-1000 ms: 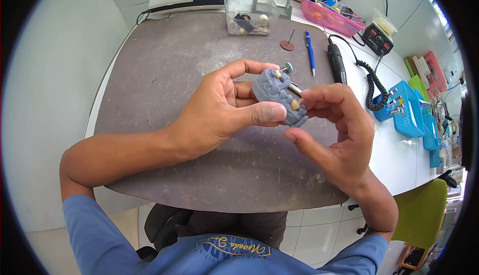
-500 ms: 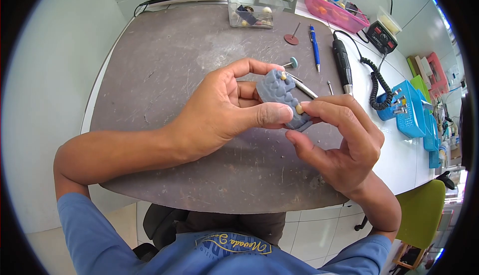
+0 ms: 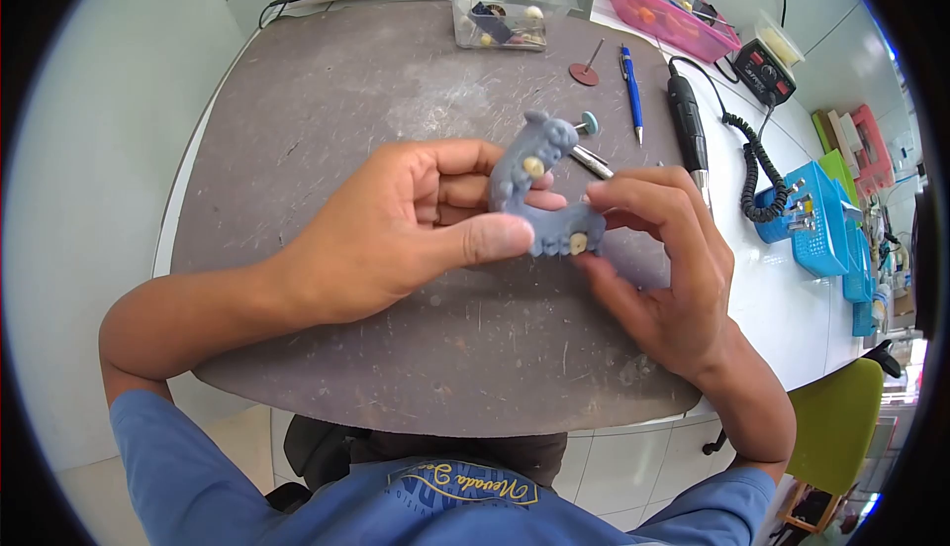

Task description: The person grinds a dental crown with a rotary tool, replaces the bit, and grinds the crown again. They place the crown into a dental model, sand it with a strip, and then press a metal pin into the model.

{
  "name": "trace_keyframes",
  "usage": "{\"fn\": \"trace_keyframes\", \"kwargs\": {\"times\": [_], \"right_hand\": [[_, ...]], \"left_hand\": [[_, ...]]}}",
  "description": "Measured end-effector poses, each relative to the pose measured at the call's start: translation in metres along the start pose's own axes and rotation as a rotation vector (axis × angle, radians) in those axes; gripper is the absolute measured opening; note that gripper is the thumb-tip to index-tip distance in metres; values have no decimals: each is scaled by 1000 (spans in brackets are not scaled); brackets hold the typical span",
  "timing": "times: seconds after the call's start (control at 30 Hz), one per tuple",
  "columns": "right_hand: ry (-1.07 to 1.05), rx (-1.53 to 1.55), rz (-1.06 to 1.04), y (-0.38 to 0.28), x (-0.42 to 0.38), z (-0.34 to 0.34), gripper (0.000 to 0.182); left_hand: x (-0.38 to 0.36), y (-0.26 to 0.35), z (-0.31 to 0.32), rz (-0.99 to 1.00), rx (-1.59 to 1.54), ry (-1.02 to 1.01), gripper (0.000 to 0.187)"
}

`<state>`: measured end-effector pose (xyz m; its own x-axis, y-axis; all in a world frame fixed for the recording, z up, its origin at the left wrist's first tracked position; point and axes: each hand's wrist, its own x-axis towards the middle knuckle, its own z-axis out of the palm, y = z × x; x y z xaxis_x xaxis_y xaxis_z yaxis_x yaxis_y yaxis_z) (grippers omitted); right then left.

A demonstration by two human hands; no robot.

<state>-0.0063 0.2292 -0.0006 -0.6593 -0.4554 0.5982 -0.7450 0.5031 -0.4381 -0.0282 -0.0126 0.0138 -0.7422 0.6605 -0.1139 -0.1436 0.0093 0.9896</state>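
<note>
A grey-blue dental model [image 3: 559,219] of a jaw is held up over the bench, its tooth row turned toward me. Two cream crowns sit on it, an upper crown [image 3: 533,167] and a lower crown [image 3: 579,243] close to the right end. My left hand [image 3: 386,219] grips the model from the left, thumb in front and fingers behind. At the right end, the thumb and forefinger of my right hand [image 3: 678,269] are around the model, with the thumb by the lower crown. Some fingertips are hidden behind the model.
Beyond my hands lie a light-blue wheel bit [image 3: 590,122], a silver tool [image 3: 592,161], a red disc bit [image 3: 584,74], a blue pencil [image 3: 631,96] and a corded handpiece [image 3: 685,115]. A clear box [image 3: 500,36], pink basket [image 3: 673,26] and blue basket [image 3: 819,224] stand around the edge.
The dental model has been turned and tilted, so its arch now opens to the right and both crowns face me. My right hand has shifted slightly left, from a crown to the model's end.
</note>
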Motion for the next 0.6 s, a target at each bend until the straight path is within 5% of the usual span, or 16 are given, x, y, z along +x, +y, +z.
{"fn": "trace_keyframes", "kwargs": {"times": [0.23,0.6], "right_hand": [[-233,198,230,5,3,-5,50],[-216,85,178,2,3,-1,37]], "left_hand": [[1,-9,-1,52,0,31,46],[0,-23,0,220,130,-12,38]]}}
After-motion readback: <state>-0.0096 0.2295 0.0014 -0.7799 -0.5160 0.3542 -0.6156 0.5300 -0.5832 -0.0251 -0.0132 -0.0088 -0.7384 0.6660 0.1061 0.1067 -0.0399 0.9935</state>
